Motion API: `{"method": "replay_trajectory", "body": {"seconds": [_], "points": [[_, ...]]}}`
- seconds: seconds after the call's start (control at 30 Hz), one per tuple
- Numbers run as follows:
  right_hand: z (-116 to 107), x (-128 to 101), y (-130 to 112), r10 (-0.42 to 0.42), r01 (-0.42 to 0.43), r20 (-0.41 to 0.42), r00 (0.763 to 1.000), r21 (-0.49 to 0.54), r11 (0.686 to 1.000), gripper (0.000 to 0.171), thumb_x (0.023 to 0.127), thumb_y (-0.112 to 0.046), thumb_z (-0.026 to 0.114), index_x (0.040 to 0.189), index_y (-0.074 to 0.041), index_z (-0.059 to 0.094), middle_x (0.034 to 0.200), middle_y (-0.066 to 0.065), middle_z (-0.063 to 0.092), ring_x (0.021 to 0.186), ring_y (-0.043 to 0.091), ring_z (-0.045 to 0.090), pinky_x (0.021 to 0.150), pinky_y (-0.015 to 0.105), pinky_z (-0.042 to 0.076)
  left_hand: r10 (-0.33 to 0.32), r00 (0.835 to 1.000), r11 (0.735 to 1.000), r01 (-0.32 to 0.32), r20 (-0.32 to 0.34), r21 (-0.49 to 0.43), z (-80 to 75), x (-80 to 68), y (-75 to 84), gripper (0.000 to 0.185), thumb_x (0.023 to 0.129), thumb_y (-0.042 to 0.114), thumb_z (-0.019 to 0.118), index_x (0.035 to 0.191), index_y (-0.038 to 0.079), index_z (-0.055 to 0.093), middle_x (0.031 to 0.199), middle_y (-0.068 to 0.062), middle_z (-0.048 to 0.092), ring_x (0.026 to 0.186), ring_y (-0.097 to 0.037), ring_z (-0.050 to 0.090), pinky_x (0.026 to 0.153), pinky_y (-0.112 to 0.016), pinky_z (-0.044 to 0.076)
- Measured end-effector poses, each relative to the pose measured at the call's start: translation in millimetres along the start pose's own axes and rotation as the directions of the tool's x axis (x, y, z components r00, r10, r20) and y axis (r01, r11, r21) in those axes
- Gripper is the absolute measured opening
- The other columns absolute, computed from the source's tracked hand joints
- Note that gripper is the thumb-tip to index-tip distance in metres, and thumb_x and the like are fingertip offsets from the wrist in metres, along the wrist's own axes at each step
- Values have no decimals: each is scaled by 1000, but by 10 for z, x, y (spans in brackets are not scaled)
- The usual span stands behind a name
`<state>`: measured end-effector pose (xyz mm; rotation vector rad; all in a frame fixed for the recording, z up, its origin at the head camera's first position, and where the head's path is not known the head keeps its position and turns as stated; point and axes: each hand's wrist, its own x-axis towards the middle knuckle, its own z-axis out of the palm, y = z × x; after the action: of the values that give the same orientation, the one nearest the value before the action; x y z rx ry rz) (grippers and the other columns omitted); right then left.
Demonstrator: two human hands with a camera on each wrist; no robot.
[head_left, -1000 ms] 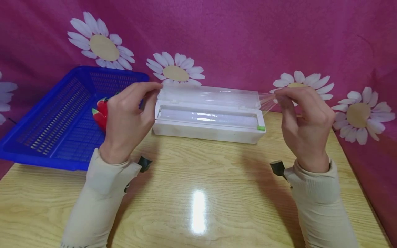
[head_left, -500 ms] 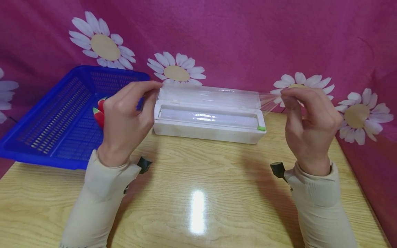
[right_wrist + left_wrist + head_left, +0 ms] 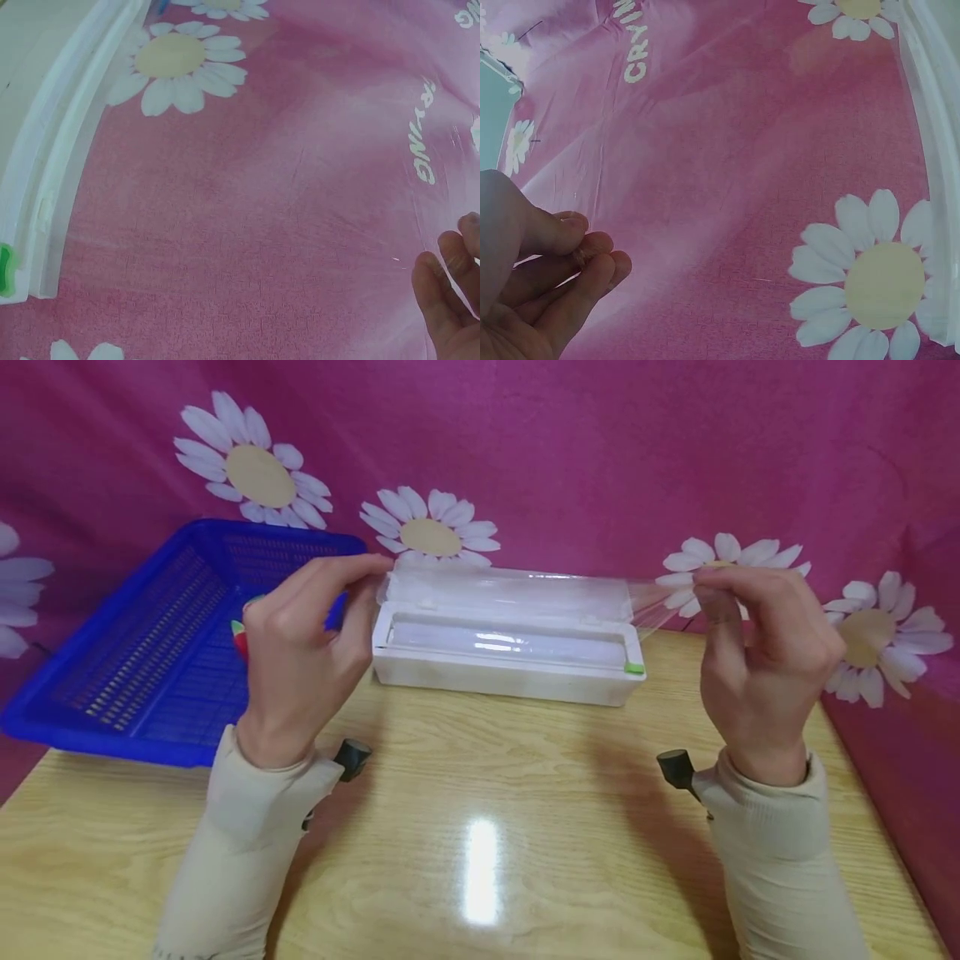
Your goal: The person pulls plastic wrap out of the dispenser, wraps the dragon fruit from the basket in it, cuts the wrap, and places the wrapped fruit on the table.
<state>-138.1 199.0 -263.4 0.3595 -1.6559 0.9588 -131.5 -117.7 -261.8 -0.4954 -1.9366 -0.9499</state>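
Note:
Thin clear cling film (image 3: 660,602) is stretched between both hands, above a long white dispenser box (image 3: 495,685). My left hand (image 3: 303,652) pinches its left edge between thumb and fingertips, near the box's left end. Beyond the right end, my right hand (image 3: 772,668) pinches the other edge, and creases fan out from that grip. The box's lid (image 3: 517,602) is raised behind the film. Inside lies a film roll (image 3: 495,642), and a green slider (image 3: 634,668) sits at the front right corner. In the left wrist view, the left fingertips (image 3: 592,255) are bunched together.
A blue plastic basket (image 3: 97,747) stands at the left. A red and green item (image 3: 238,639) in it is mostly hidden by the left hand. Behind the wooden table (image 3: 480,785) hangs a magenta cloth with white daisies (image 3: 431,535).
My right hand has moved outward to the right, drawing the film wider and tauter on that side. The left hand has hardly moved. The box stays where it was.

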Motion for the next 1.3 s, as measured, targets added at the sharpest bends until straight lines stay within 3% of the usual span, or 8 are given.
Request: {"method": "replay_trajectory", "body": {"seconds": [0.27, 0.5, 0.73, 1.07, 1.3], "points": [[-6, 130, -13, 4, -3, 43, 999, -13, 1000, 10, 89, -2, 77, 86, 8, 75, 76, 31, 65, 80, -8, 51, 80, 11, 44, 21, 1000, 1000, -21, -23, -14, 69, 91, -23, 18, 101, 10, 63, 104, 2, 80, 97, -14, 80, 92, -28, 77, 92, -9, 51], [8, 250, -70, 4, -3, 59, 998, -14, 1000, 10, 90, 1, 75, 86, 10, 73, 82, 31, 70, 81, -5, 58, 82, 11, 49, 39, 999, 999, -39, -8, 15, 0, 212, 10, 20, 101, 8, 61, 102, 3, 81, 96, -14, 80, 90, -28, 76, 88, -19, 56], [-18, 342, -109, -2, 4, 68, 998, -29, 1000, 12, 92, -2, 75, 88, 8, 74, 81, 30, 70, 81, -9, 54, 79, 10, 45, 34, 999, 999, -34, 6, 28, -59, 291, 66, 20, 100, 6, 61, 103, 4, 81, 97, -14, 80, 90, -27, 76, 85, -29, 57], [-78, 418, -155, -3, 4, 65, 998, -19, 1000, 17, 92, -9, 76, 88, 7, 76, 82, 29, 70, 80, -7, 54, 76, 12, 43, 53, 998, 999, -52, -20, 15, -104, 364, 139, 20, 101, 9, 62, 102, 2, 81, 96, -15, 80, 84, -29, 74, 80, -11, 46], [-96, 470, -217, -6, 7, 53, 999, -18, 1000, 17, 93, -7, 75, 87, 8, 75, 83, 30, 70, 81, -8, 56, 78, 11, 45, 85, 996, 996, -84, -28, 23, -150, 399, 183, 21, 102, 11, 61, 101, 1, 80, 95, -14, 80, 84, -27, 74, 80, -8, 44]]}}
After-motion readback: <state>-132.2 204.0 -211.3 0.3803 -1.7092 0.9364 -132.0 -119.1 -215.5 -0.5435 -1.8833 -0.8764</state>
